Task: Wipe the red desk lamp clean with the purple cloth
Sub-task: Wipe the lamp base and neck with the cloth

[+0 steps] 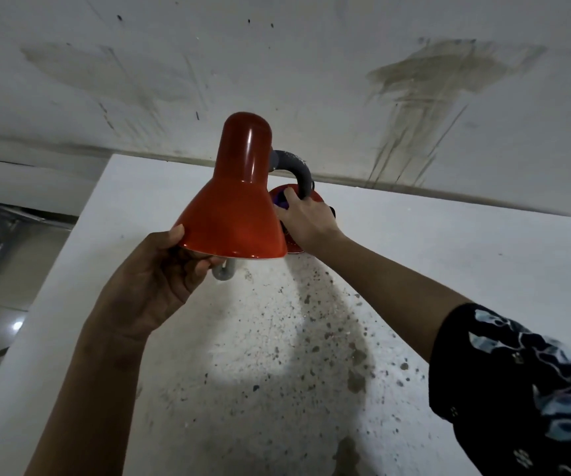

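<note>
a: any lettering to read, on the lamp or elsewhere?
b: none. no word, number, brand or sign can be made out on anything in view.
a: what about the sleeve at four o'clock?
b: only a pale pattern on dark cloth, no letters.

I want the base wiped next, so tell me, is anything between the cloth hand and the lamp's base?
Nothing visible. The right hand already presses the purple cloth onto the red base, beside the grey neck. The left hand holds the shade forward, which hides part of the base.
</note>
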